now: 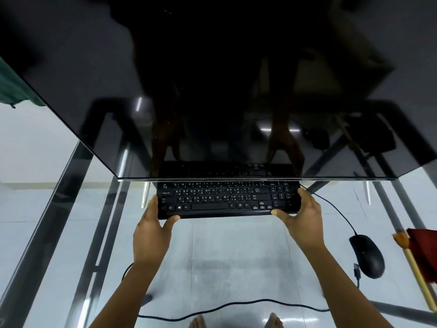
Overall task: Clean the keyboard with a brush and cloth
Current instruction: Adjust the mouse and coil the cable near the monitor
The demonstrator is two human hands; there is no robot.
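Seen from above through a clear glass tabletop [236, 256]: black keyboard [227, 200] held at both ends, its far rows tucked under the lower edge of a large dark monitor [212, 79]. Left hand [153, 229] clasped on the keyboard's left end, thumb pressed against the near edge and fingers along the side. Right hand [300, 217] clasped on the right end, thumb on the near edge by the arrow keys and fingers wrapped round the far corner. Both forearms reaching in from the bottom of the view.

Keyboard and both arms mirrored faintly in the dark screen. To the right of the keyboard, well apart from it, a black mouse [367, 255] on the glass, with a thin cable running from its far end up to the keyboard's right corner. At the right edge, a brush [413, 263] with a pale wooden handle and tan bristles, lying just beside a dark red cloth [425, 252], only partly in view. Below the glass, metal table legs [78, 185], a pale tiled floor [35, 233], a black cable [231, 305] snaking across it, and bare toes [198, 321] at the bottom edge.
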